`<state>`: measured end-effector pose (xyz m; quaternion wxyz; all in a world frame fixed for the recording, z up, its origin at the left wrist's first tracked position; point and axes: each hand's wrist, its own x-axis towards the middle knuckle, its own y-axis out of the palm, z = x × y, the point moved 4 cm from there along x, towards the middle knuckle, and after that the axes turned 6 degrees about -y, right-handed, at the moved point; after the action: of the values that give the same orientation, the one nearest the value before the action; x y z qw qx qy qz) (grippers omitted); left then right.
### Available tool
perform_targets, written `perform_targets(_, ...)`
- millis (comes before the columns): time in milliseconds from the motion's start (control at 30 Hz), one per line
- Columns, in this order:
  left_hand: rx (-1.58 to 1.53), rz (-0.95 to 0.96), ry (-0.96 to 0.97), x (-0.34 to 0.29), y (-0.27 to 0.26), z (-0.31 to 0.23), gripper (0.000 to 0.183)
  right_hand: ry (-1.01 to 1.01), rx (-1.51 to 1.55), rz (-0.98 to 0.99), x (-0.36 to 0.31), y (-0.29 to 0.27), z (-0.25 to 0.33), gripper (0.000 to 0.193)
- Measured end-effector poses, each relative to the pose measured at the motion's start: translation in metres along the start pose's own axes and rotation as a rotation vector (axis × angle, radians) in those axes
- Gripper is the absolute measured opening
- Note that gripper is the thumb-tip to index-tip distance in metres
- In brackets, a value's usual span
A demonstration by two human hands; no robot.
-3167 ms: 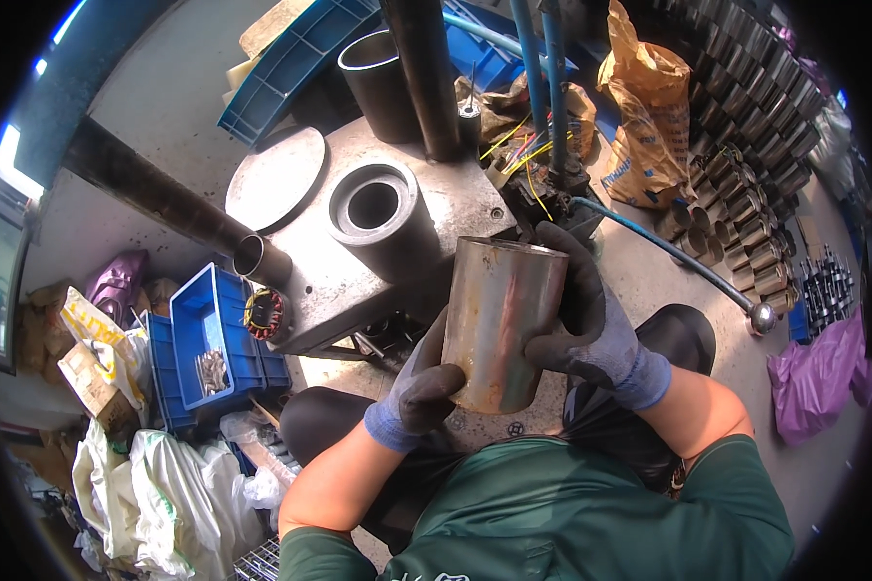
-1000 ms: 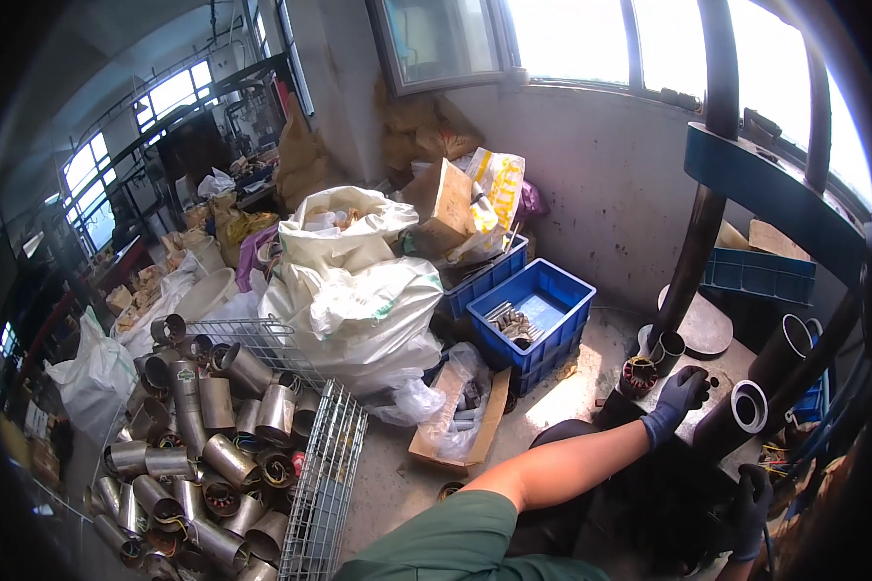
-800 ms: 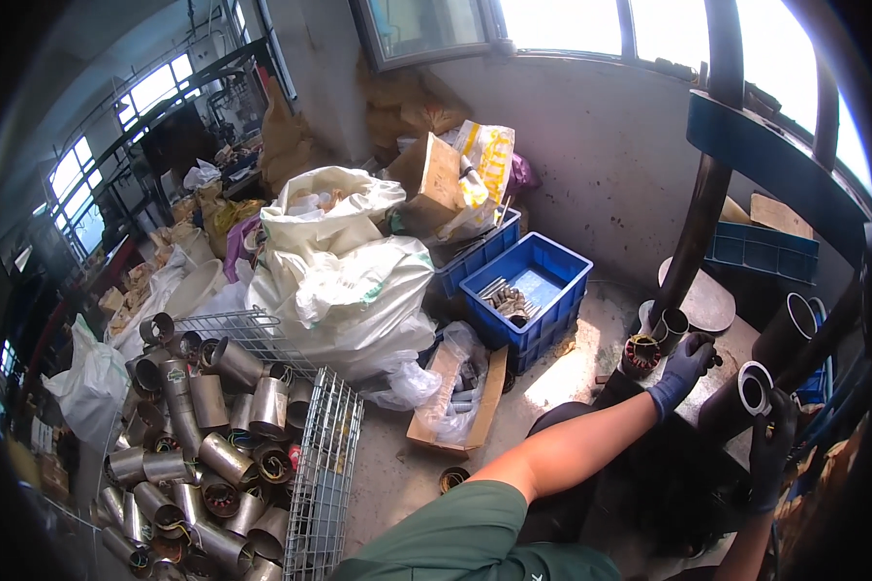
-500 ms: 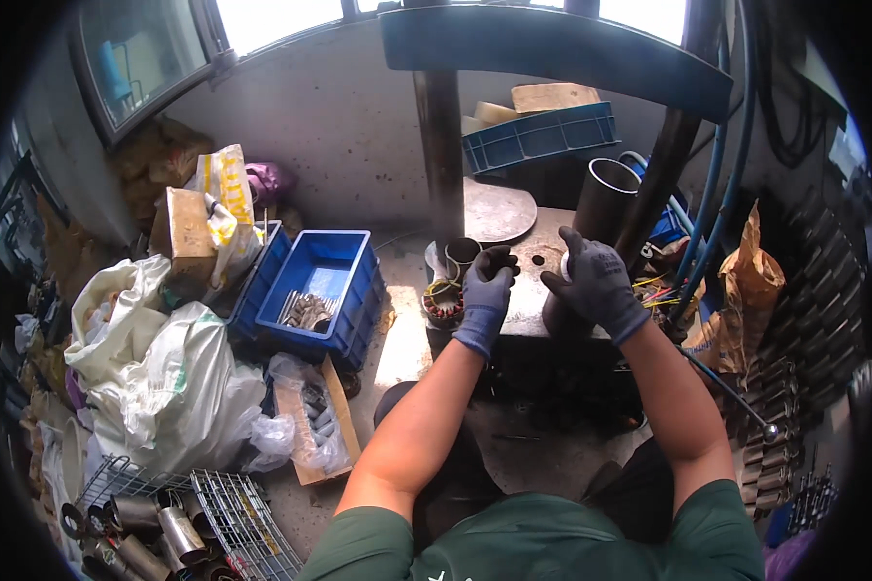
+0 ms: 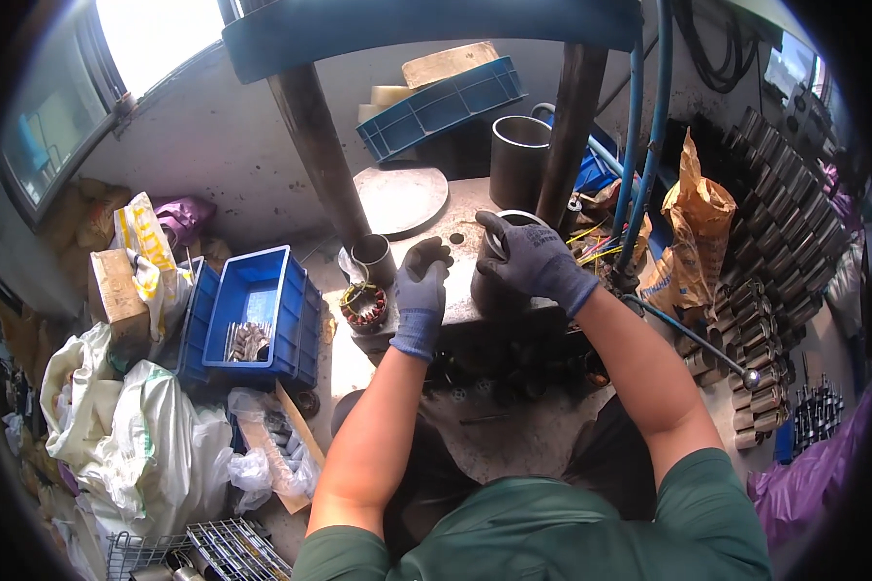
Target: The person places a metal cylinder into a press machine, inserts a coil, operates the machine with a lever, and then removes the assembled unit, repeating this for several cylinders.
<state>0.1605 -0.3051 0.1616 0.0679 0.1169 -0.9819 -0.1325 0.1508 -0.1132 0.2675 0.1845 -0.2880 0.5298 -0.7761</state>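
My right hand (image 5: 538, 259), in a grey work glove, grips the rim of a dark metal cylinder (image 5: 499, 295) standing at the front of the press table (image 5: 467, 208). Its fingers hook over the bright top edge. My left hand (image 5: 420, 295), gloved too, hovers left of that cylinder, fingers loosely curled and nothing visible in them. Just left of it a motor stator (image 5: 364, 308) with reddish windings sits at the table's corner. Behind the stator stands a short metal tube (image 5: 373, 259). My left palm is turned from view.
Two steel posts, left (image 5: 320, 145) and right (image 5: 572, 136), rise under a blue crossbeam (image 5: 436, 39). A wide metal cylinder (image 5: 518, 169) and a round plate (image 5: 397, 201) stand behind. Left lies a blue bin (image 5: 252, 305) of metal parts; right, a lever (image 5: 693, 339) and stacked metal sleeves (image 5: 761, 387).
The view has swung right, shifting the scene leftward. My right hand has gone from above the cylinder to gripping its rim. My left hand stays near the stator.
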Motion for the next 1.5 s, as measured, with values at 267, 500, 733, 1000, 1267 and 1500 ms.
perform_targets(267, 0.100, 0.055, 0.068, -0.016, 0.035, -0.019, 0.032, 0.330, 0.981, -0.606, -0.054, 0.012, -0.138, 0.067)
perform_targets(500, 0.703, 0.146, 0.740, -0.051, 0.095, -0.030, 0.043, 0.616, 1.116, -0.871, -0.072, 0.057, -0.118, 0.044)
perform_targets(733, 1.014, 0.152, 0.755, -0.052, 0.118, -0.006, 0.047, 0.114, 1.404, -0.691, -0.048, 0.110, -0.088, 0.038)
perform_targets(1000, 1.061, 0.000, 0.756, -0.046, 0.106, 0.000, 0.044, 0.706, 1.676, -0.873, -0.088, 0.079, -0.078, 0.041)
perform_targets(1267, 1.124, -0.058, 0.688, -0.036, 0.125, 0.001, 0.051, 0.765, 1.174, -0.931, -0.159, 0.062, -0.157, 0.024)
perform_targets(1500, 0.810, -0.088, 0.881, -0.045, 0.119, -0.001, 0.035, 0.855, 1.089, -1.143, -0.152, 0.043, -0.169, 0.034)
